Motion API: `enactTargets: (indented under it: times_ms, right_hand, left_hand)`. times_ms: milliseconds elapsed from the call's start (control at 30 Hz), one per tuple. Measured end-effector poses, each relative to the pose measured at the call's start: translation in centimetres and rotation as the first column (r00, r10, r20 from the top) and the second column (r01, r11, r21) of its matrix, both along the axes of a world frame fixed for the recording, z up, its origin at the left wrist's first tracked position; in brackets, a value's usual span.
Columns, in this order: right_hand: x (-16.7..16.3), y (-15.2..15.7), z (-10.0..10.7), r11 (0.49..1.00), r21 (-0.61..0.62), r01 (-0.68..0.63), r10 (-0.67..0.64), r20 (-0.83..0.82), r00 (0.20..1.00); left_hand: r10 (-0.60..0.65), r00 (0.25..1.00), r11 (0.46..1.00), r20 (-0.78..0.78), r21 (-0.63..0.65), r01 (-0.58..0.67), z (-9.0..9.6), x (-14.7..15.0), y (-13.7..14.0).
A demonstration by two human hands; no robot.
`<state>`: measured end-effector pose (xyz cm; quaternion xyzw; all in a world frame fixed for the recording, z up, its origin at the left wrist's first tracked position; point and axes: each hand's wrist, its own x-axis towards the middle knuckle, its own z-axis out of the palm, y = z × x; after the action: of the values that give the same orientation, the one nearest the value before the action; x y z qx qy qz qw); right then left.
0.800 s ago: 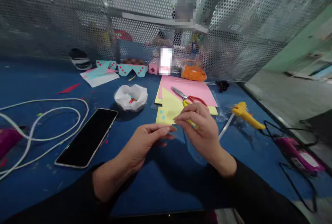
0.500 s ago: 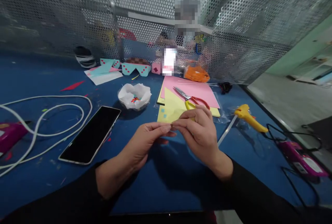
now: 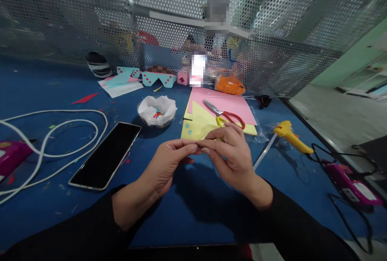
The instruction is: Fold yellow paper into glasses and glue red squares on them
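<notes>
At the fingertips, the left hand (image 3: 165,166) and right hand (image 3: 232,152) are held touching or nearly so, each thumb close to its forefinger; how fully they are closed, and whether anything is pinched, cannot be told. Fine work here would best be done with the tips alone, wrists steady, and the yellow paper (image 3: 198,127) spared from creasing. The paper is seen just beyond the fingers, left of the scissors (image 3: 222,113) and nearer, partly covered by the right hand. It is pointed at its far corner and marked with small blue squares (image 3: 190,132). Left of the scissors, a bowl (image 3: 145,110) is set; right, a glue gun (image 3: 289,137).
</notes>
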<state>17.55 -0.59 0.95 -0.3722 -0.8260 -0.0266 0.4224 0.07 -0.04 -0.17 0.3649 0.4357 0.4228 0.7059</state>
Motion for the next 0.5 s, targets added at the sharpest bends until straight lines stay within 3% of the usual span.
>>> enactTargets:
  times_ms: [200,333,500]
  right_hand:
    - [0.32,-0.02,0.18,0.988,-0.074,0.134,-0.144,-0.147,0.979]
    - [0.49,-0.09,0.22,0.986,-0.136,0.097,-0.108,-0.077,0.991]
    - [0.49,-0.12,0.04,0.98,-0.17,0.102,-0.109,-0.032,0.993]
  left_hand:
    - [0.08,0.994,0.996,-0.071,0.051,-0.076,0.01,0.19,-0.1]
    - [0.128,0.983,0.986,-0.133,0.125,-0.112,0.24,0.29,-0.26]
    - [0.118,0.972,0.97,-0.204,0.231,-0.07,0.69,0.4,-0.49]
